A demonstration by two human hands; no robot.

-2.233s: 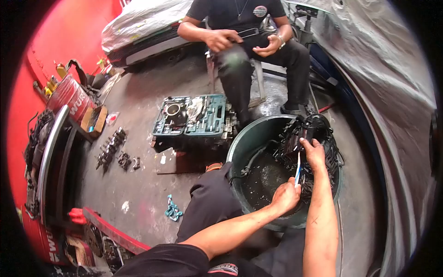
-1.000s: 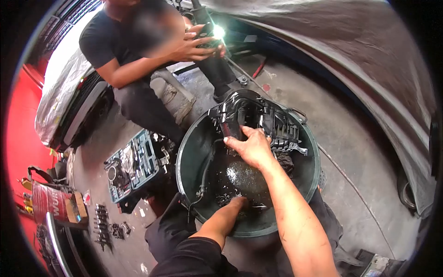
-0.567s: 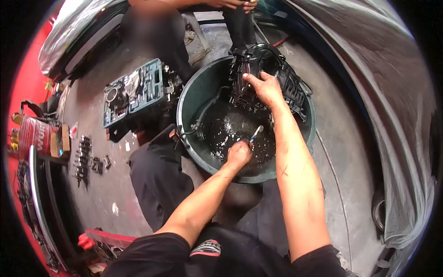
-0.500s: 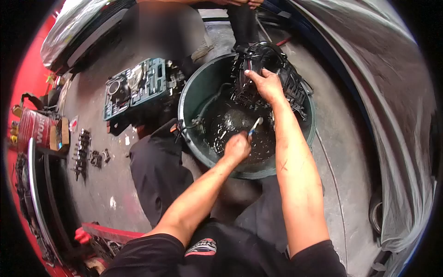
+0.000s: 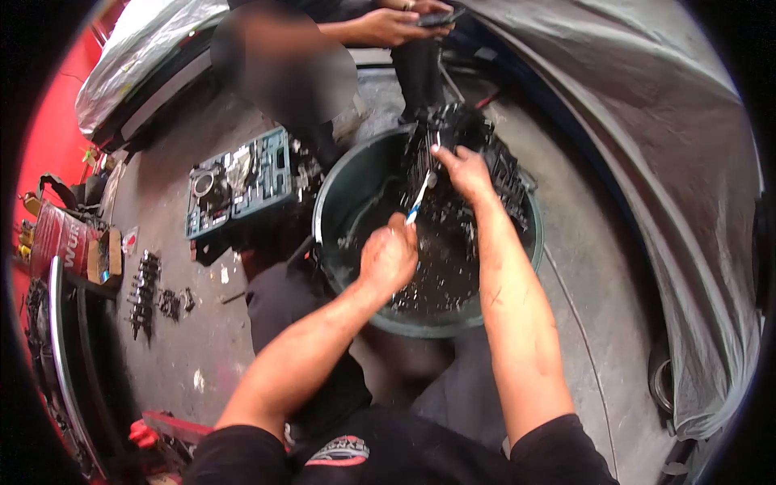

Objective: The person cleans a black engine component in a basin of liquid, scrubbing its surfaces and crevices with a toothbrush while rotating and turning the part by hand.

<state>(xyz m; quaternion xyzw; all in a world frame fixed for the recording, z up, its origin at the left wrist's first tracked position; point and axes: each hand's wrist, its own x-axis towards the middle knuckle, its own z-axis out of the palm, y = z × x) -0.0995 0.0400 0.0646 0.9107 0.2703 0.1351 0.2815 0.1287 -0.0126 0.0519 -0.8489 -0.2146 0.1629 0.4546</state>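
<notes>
My left hand [image 5: 390, 255] is closed round the handle of a white-and-blue toothbrush [image 5: 417, 205]. Its bristle head is up against or just in front of a black, ribbed engine part [image 5: 503, 171]. That part is gripped by my right hand [image 5: 467, 175], thumb on top and the other fingers partly hidden. It is tilted over the far right rim of a large dark green tub [image 5: 318, 220]. Dark, wet liquid [image 5: 440, 283] with glinting spots lies in the tub below both hands.
Across the tub, another person's hands [image 5: 400, 28] hold a phone [image 5: 440, 18]. An open teal tool case [image 5: 279, 174] lies left of the tub. A crankshaft [image 5: 143, 295] rests on the floor further left. Plastic sheeting [image 5: 647, 121] hangs at right; a hose [image 5: 578, 315] crosses the floor.
My left hand has raised the toothbrush from low over the liquid to the engine part. The part sits slightly lower in view. The other person's hands have come further into view, with a phone.
</notes>
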